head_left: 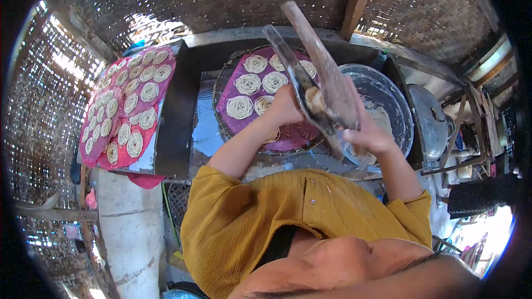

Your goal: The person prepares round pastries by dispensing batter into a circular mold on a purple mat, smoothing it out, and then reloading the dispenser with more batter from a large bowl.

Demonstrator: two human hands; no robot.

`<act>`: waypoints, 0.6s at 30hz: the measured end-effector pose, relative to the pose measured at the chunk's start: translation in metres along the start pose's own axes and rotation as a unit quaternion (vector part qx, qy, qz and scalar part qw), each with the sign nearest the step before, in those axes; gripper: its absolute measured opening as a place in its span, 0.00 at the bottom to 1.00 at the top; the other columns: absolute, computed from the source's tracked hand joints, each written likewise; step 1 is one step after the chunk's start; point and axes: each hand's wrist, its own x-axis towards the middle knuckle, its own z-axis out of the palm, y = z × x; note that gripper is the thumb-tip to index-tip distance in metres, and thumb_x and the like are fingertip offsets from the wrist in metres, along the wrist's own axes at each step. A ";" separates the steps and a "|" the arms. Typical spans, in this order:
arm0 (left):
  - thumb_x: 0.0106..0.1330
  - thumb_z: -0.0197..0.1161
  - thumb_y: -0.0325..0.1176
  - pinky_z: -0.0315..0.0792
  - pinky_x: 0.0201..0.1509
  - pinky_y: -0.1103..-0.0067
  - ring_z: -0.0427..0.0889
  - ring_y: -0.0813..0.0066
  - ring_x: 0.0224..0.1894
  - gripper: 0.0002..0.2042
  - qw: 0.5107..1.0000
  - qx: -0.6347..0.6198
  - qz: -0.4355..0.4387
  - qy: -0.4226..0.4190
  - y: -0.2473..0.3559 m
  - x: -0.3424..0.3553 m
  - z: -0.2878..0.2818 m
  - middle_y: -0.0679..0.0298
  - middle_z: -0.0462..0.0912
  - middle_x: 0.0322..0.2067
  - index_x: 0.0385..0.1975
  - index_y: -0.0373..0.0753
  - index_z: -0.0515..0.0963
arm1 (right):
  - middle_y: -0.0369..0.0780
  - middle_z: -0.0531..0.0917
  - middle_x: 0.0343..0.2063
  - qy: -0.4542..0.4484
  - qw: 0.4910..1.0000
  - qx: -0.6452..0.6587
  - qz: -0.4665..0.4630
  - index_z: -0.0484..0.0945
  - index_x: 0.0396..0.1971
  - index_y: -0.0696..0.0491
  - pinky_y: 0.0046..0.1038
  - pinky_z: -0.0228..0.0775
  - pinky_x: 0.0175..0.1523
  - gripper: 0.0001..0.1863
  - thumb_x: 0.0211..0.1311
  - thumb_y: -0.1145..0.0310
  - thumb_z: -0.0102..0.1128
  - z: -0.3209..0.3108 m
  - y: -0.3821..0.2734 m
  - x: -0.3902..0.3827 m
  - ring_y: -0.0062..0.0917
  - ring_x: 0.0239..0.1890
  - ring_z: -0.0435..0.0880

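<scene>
Both my hands are on a long two-armed wooden press (316, 44) held slantwise over a round tray (215, 95). My left hand (287, 105) is closed round the side of its darker arm. My right hand (370, 132) grips the paler arm near its lower end, somewhat blurred. A pale lump of dough (314, 99) shows between the two arms. Pink cloth (228, 84) covers the tray and carries several coiled dough rounds (247, 84). Beneath my left wrist lies a partly hidden coil (271, 136). The press's underside is hidden.
A wide basin (412, 112) with pale dough (383, 120) stands right of the tray. Further right is a lidded metal pot (432, 113). Pink sheets (119, 124) with several coils lie at the left. A woven wall (233, 0) rises behind the table.
</scene>
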 end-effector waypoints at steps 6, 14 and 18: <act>0.37 0.59 0.21 0.63 0.54 0.63 0.61 0.56 0.57 0.42 0.768 -0.611 0.030 -0.192 0.019 0.053 -0.062 0.54 0.55 0.58 0.59 0.36 0.50 | 0.47 0.70 0.43 -0.142 0.921 0.329 0.150 0.50 0.56 0.57 0.30 0.68 0.40 0.53 0.32 0.44 0.64 -0.004 0.009 -0.019 0.30 0.39 0.74; 0.36 0.57 0.25 0.50 0.60 0.59 0.53 0.55 0.61 0.44 0.627 -0.687 0.291 -0.222 0.061 0.071 -0.071 0.57 0.59 0.55 0.60 0.44 0.46 | 0.53 0.71 0.39 -0.232 0.879 0.356 0.218 0.53 0.58 0.51 0.34 0.67 0.39 0.54 0.31 0.35 0.60 -0.043 0.012 -0.028 0.37 0.36 0.74; 0.45 0.59 0.27 0.58 0.57 0.65 0.63 0.59 0.55 0.32 0.725 -0.678 0.115 -0.042 0.000 0.077 -0.057 0.57 0.68 0.48 0.55 0.41 0.59 | 0.53 0.71 0.39 -0.208 0.893 0.332 0.224 0.51 0.58 0.53 0.33 0.66 0.40 0.54 0.34 0.34 0.56 -0.048 0.017 -0.018 0.36 0.36 0.74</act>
